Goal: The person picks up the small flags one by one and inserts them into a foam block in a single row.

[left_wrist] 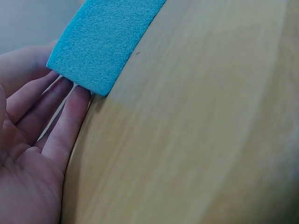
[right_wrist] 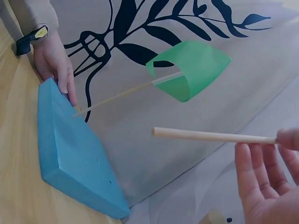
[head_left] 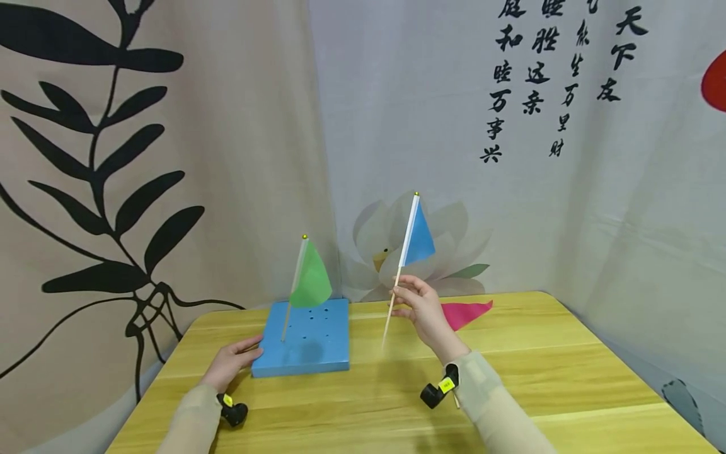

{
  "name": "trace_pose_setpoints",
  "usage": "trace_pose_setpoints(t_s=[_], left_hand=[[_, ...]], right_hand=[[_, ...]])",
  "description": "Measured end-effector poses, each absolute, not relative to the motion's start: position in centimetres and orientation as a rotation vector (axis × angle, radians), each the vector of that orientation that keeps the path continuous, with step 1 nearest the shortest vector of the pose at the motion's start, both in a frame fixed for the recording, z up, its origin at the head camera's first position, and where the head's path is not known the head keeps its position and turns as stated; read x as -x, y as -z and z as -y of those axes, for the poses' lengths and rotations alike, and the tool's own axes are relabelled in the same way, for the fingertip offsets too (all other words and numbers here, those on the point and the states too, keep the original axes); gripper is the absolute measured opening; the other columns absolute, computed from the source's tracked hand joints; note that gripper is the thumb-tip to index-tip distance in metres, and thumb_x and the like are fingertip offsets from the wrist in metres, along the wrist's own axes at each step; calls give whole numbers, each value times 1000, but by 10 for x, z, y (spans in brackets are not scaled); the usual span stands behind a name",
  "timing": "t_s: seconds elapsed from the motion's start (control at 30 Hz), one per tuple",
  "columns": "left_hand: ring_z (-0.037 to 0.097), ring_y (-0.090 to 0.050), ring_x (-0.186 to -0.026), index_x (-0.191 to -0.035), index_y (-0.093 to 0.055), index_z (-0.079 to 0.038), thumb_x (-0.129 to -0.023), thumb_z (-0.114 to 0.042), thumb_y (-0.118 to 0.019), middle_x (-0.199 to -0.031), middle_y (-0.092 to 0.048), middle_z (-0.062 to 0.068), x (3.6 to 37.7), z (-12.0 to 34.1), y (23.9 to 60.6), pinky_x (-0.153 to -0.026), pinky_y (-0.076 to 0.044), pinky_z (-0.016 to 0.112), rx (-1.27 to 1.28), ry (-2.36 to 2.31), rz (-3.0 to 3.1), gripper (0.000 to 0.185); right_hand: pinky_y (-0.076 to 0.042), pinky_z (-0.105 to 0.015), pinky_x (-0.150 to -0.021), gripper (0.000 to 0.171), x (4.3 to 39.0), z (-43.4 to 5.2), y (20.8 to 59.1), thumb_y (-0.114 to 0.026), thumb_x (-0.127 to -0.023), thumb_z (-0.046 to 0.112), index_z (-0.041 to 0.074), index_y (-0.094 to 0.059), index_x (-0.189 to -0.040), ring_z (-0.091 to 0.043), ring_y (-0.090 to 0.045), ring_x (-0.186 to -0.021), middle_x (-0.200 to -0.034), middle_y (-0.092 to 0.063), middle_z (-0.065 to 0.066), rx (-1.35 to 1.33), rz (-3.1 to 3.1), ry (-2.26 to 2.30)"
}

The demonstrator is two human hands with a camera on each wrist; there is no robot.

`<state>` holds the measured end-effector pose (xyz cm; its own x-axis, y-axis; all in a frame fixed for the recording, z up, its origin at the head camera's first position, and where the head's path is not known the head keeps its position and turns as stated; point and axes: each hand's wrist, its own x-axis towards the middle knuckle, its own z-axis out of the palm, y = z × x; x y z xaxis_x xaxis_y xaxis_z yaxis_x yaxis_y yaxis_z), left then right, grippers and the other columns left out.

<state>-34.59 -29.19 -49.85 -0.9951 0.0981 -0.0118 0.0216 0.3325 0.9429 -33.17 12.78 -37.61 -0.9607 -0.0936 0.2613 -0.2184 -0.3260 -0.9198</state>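
In the head view my right hand (head_left: 421, 312) pinches the thin wooden stick of a small blue flag (head_left: 418, 236), held tilted above the table. The right wrist view shows the bare lower end of that stick (right_wrist: 196, 135) clear of the board. A blue foam board (head_left: 306, 366) with rows of small holes lies at the table's left. Rising from its left part, a green flag (head_left: 311, 277) leans slightly. My left hand (head_left: 229, 360) rests against the board's left edge, and its fairly straight fingers (left_wrist: 70, 121) touch the foam's side.
Behind my right hand lies a pink flag (head_left: 467, 313), partly hidden by that hand. Everything rests on a yellowish wooden table (head_left: 544, 378). A printed curtain (head_left: 255, 157) hangs close behind the table's far edge.
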Motion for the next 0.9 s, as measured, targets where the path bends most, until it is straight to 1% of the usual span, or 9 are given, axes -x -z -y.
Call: trace_pose_setpoints(t_s=[0.27,0.33,0.37,0.5,0.57,0.63,0.73,0.8,0.9], left_hand=[[37,-47,-127,-146,-44,-4,-97,-28,-62,-148,-39,21,345,296,501,-106,-38,53,-173,-1765,-2528,58],[37,-48,-127,-146,-45,-5,-96,-29,-63,-148,-40,21,345,296,502,-106,-38,53,-172,-1776,-2526,58],[37,-48,-127,-146,-45,-5,-96,-29,-63,-148,-40,21,345,296,502,-106,-38,53,-173,-1779,-2525,58],[37,-46,-129,-146,-44,-5,-96,-27,-62,-148,-39,20,345,295,501,-106,-40,50,-184,-1793,-2514,57],[38,-44,-130,-146,-43,-4,-97,-26,-61,-149,-38,21,344,295,500,-106,-41,49,-198,-1793,-2513,57],[38,-44,-130,-146,-43,-3,-97,-25,-62,-149,-38,21,344,295,501,-105,-42,47,-194,-1801,-2512,57],[37,-44,-130,-146,-44,-4,-97,-27,-62,-149,-38,20,345,296,502,-105,-42,46,-186,-1802,-2513,57],[37,-45,-130,-145,-45,-5,-96,-28,-63,-149,-39,19,346,296,503,-105,-42,47,-174,-1812,-2509,58],[38,-45,-130,-146,-44,-4,-96,-28,-63,-149,-38,21,347,297,504,-105,-41,48,-198,-1800,-2516,58]], right_hand=[[-60,-36,-66,13,339,-117,373,-62,-93,4,6,-63,-107,-19,-63,-74,-87,-67,-7,-437,1784,-2418],[-60,-37,-65,12,341,-113,375,-64,-92,4,6,-64,-105,-19,-64,-73,-87,-67,-8,-438,1786,-2404],[-61,-37,-65,12,342,-112,377,-64,-92,4,6,-64,-104,-19,-64,-73,-89,-66,-11,-440,1788,-2397],[-61,-38,-64,14,348,-104,386,-67,-91,5,4,-65,-105,-22,-65,-76,-96,-64,-20,-447,1802,-2374],[-61,-39,-64,14,351,-100,390,-67,-91,4,4,-64,-105,-25,-66,-78,-98,-64,-23,-457,1814,-2363],[-61,-40,-65,14,355,-96,394,-66,-91,4,3,-64,-105,-26,-67,-79,-99,-64,-24,-470,1824,-2352],[-60,-43,-66,14,360,-89,399,-66,-92,5,2,-64,-105,-26,-68,-80,-99,-65,-22,-481,1847,-2334],[-60,-44,-66,13,362,-83,402,-65,-92,4,3,-65,-106,-24,-68,-79,-100,-65,-23,-481,1862,-2321],[-60,-47,-68,15,363,-75,404,-64,-93,3,2,-64,-108,-27,-68,-81,-102,-64,-26,-485,1873,-2317]])
